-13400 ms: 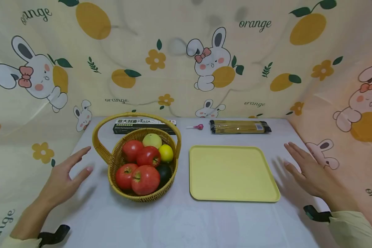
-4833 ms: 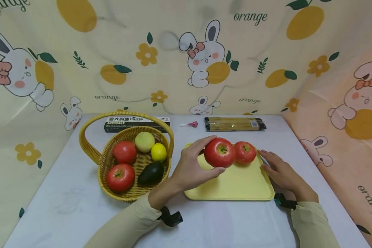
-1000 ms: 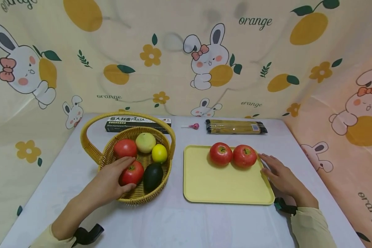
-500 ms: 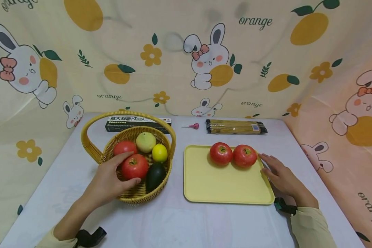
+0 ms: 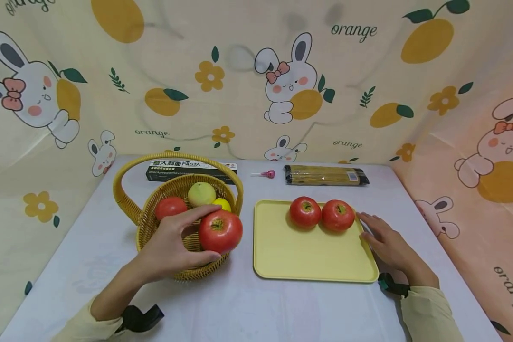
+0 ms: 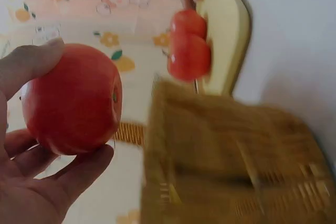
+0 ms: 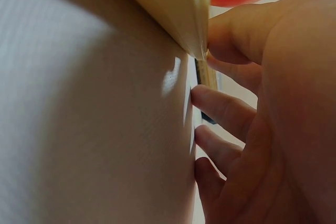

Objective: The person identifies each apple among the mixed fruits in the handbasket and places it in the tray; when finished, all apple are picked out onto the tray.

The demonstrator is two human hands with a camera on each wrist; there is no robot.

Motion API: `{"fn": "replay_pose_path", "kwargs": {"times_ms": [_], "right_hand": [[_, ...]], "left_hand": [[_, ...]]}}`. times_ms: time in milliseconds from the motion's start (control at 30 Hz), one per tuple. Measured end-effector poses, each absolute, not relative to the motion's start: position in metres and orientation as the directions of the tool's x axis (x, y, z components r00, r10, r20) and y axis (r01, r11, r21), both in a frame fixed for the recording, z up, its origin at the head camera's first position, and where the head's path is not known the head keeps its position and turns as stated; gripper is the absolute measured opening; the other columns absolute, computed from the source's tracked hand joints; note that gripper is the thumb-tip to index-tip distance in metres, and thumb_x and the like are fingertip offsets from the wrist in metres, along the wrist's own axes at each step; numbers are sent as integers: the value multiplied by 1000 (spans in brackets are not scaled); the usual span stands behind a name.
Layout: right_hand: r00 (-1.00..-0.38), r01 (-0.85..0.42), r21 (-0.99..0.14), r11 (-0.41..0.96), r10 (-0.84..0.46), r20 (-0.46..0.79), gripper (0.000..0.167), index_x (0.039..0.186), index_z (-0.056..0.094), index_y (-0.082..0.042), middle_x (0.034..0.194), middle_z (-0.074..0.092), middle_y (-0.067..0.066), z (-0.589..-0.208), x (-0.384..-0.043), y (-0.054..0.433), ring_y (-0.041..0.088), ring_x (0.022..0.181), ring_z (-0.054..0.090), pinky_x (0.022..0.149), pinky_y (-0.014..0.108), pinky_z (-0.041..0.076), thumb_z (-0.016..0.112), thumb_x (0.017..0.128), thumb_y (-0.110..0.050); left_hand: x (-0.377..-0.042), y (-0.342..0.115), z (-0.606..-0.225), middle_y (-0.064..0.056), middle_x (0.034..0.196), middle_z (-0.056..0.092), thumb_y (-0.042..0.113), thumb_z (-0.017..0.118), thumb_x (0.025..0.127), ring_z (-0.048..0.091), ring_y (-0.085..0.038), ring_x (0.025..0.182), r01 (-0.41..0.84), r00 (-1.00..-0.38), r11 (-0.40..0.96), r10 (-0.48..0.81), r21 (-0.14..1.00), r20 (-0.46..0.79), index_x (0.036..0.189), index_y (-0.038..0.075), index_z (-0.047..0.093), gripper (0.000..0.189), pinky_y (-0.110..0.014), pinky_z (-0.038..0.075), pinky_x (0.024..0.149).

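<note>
A red apple (image 5: 220, 232) is gripped between the thumb and fingers of my left hand (image 5: 171, 244), raised over the right side of the wicker basket (image 5: 201, 273). The left wrist view shows that apple (image 6: 73, 100) above the blurred basket. Inside the basket are another red apple (image 5: 171, 207), a pale green round fruit (image 5: 202, 194) and a partly covered yellow lemon (image 5: 222, 204). Two red apples, one on the left (image 5: 305, 212) and one on the right (image 5: 338, 215), sit side by side on the yellow tray (image 5: 308, 259). My right hand (image 5: 389, 244) rests at the tray's right edge, fingers relaxed.
Behind the basket lies a black and white pasta box (image 5: 171, 172). A pink lollipop (image 5: 271, 174) and a pack of spaghetti (image 5: 325, 175) lie along the back of the table. The basket's tall handle (image 5: 126, 204) arches over its back left.
My left hand has lifted the apple from the basket and carried it right, now covering the dark avocado. Earlier, two other apples went from basket to tray. The right hand has stayed at the tray lately.
</note>
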State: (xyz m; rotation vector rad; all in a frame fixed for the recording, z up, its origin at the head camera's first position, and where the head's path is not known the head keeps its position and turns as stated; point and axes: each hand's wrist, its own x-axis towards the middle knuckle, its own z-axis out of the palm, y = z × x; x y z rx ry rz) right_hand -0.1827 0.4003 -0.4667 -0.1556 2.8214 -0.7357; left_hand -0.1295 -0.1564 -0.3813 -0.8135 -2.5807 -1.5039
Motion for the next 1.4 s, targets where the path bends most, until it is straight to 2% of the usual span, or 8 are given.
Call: {"fn": "replay_pose_path", "kwargs": {"times_ms": [233, 567, 800, 1033, 1233, 1400], "right_hand": [[-970, -47, -500, 865, -159, -183, 71, 174, 31, -16, 177, 26, 30, -468, -183, 400, 61, 162, 15, 115, 89, 24, 59, 113, -39], [-970, -47, -506, 861, -161, -183, 71, 173, 32, -16, 177, 26, 30, -470, -182, 400, 61, 162, 16, 115, 90, 24, 60, 112, -39], [-968, -34, -510, 859, -155, -196, 73, 174, 31, -18, 177, 26, 30, -471, -183, 399, 61, 162, 15, 113, 90, 27, 60, 112, -43], [-968, -32, -502, 865, -153, -201, 74, 174, 30, -19, 176, 26, 31, -467, -183, 399, 62, 161, 16, 111, 90, 30, 60, 111, -43], [-970, -36, -506, 862, -153, -191, 74, 174, 30, -19, 177, 27, 30, -465, -182, 400, 61, 162, 15, 110, 89, 30, 61, 111, -42], [-969, -43, -514, 857, -161, -188, 73, 174, 30, -20, 177, 27, 30, -465, -182, 402, 61, 162, 15, 110, 90, 30, 61, 111, -41]], "left_hand": [[-140, -115, -376, 5, 149, 68, 21, 101, 80, 67, -14, 133, 511, -771, 284, 570, 812, 286, 156, 18, 60, 86, -32, 60, 109], [-149, -41, -382, 2, 146, 71, 22, 99, 82, 67, -10, 130, 549, -654, 148, 689, 822, 313, 155, 14, 59, 83, -28, 59, 108], [-151, 8, -385, 1, 151, 67, 28, 97, 84, 62, -6, 132, 583, -599, 160, 747, 797, 288, 157, 15, 57, 84, -17, 55, 104], [-164, 42, -399, 4, 150, 67, 34, 96, 86, 60, -5, 132, 613, -593, 212, 760, 761, 267, 158, 15, 57, 84, -13, 54, 101], [-173, 66, -411, 6, 150, 65, 36, 96, 85, 55, -8, 139, 560, -649, 302, 739, 771, 182, 159, 18, 57, 85, -15, 57, 96], [-179, 85, -422, 8, 149, 65, 38, 95, 86, 55, -8, 139, 538, -680, 368, 721, 758, 133, 160, 19, 56, 85, -14, 56, 94]]}}
